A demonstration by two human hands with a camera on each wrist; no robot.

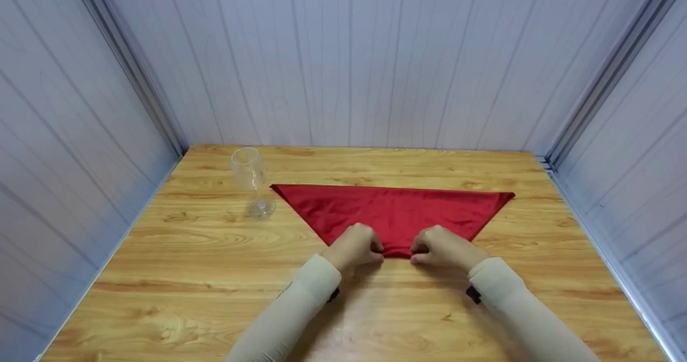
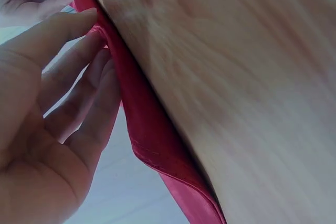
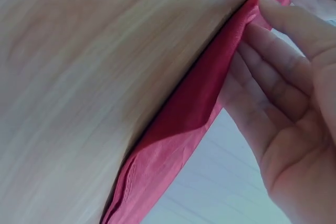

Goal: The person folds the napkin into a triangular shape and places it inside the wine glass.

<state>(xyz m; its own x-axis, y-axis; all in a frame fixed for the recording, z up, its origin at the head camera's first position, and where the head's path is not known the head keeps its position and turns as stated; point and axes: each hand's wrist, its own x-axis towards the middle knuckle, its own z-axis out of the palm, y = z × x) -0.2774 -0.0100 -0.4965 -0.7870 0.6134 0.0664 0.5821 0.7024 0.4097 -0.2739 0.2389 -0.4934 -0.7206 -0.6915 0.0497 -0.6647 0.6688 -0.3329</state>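
Note:
A red cloth napkin (image 1: 386, 206) lies on the table, its long straight edge at the back and its short folded edge toward the person. At the left part of that near edge, the left hand (image 1: 354, 245) pinches the fold between thumb and fingers. To its right, the right hand (image 1: 445, 246) pinches the same edge, with a short stretch of cloth between the hands. Up close in the left wrist view, the thumb of the left hand (image 2: 47, 103) is on the rolled edge (image 2: 142, 114). The right wrist view has the right hand (image 3: 289, 87) gripping the fold likewise.
A clear stemmed wine glass (image 1: 249, 171) stands upright left of the napkin's back left corner. The wooden table (image 1: 177, 276) is bounded by pale panelled walls (image 1: 343, 61) at the back and both sides. Each wrist has a light sleeve and a small dark device.

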